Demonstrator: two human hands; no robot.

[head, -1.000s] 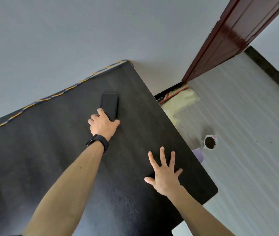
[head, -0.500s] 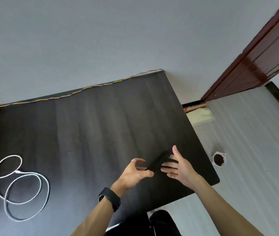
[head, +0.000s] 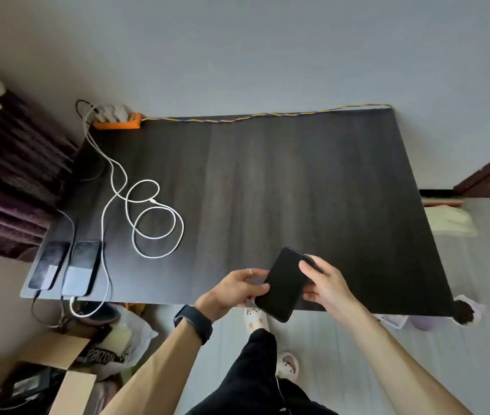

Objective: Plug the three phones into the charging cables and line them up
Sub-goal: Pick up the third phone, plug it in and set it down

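Over the near edge of the dark wood-grain bench (head: 267,181), both forearms reached forward and met on a black slab-shaped phone (head: 282,284), held tilted with its dark screen up. The left hand (head: 233,290), a black band on its wrist, pinched the phone's left edge; the right hand (head: 324,284) clasped its right side. A white cardboard box (head: 67,378) on the floor read partly "POIZON". Two plugged-in dark phones (head: 65,268) lay side by side at the bench's left corner, their cables running off the edge. A loose white charging cable (head: 154,217) lay coiled.

The black phone (head: 284,284) hides most fingers (head: 309,269); both phones' (head: 80,269) plugs are indistinct.
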